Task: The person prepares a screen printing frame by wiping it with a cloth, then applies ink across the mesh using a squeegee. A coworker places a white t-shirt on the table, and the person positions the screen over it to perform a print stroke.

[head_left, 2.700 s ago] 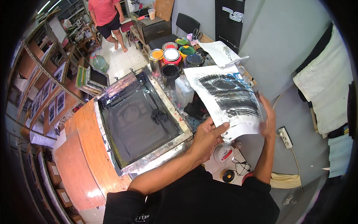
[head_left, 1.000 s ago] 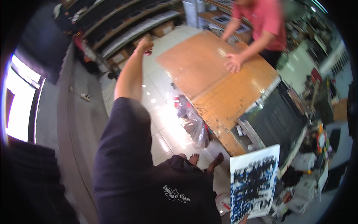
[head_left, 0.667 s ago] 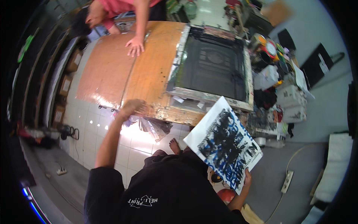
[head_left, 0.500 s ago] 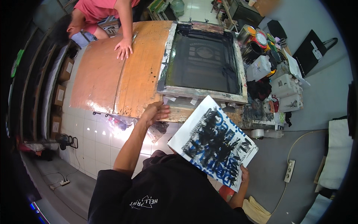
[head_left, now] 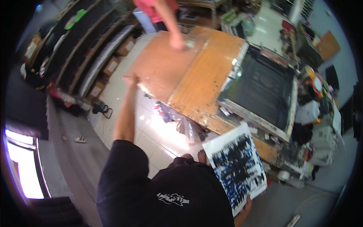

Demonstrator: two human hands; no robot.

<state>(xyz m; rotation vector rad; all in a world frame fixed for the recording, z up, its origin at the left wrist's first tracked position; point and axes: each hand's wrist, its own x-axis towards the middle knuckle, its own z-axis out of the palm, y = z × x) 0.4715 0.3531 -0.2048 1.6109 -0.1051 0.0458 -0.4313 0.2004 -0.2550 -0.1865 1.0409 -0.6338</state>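
One paper sheet point(head_left: 238, 166), white, black and blue: beside your shirt point(head_left: 166, 185), lower edge clamped in your right hand point(head_left: 246, 208). Your left hand point(head_left: 131, 80): near a corner of the table point(head_left: 206, 72); blurred, cannot tell if fingers are apart.

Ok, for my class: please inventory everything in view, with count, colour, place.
Table: one, orange and brown, centre
Screen: one, dark, on table's right
Sheet: one, white with black and blue print, below screen
Cans: several, mixed, right of screen
Containers: several, white, below cans
Jug: one, clear greenish, beyond table
Bag: at least one, clear, under table's near edge
Shelves: several, dark, upper left
Boxes: several, brown, by shelves
Power strips: two, white, left and lower right
Co-worker: one, pink top, beyond table
Shirt: one, black, lower centre
Left hand: one, blurred, at table's left corner
Right hand: one, holding sheet's lower edge
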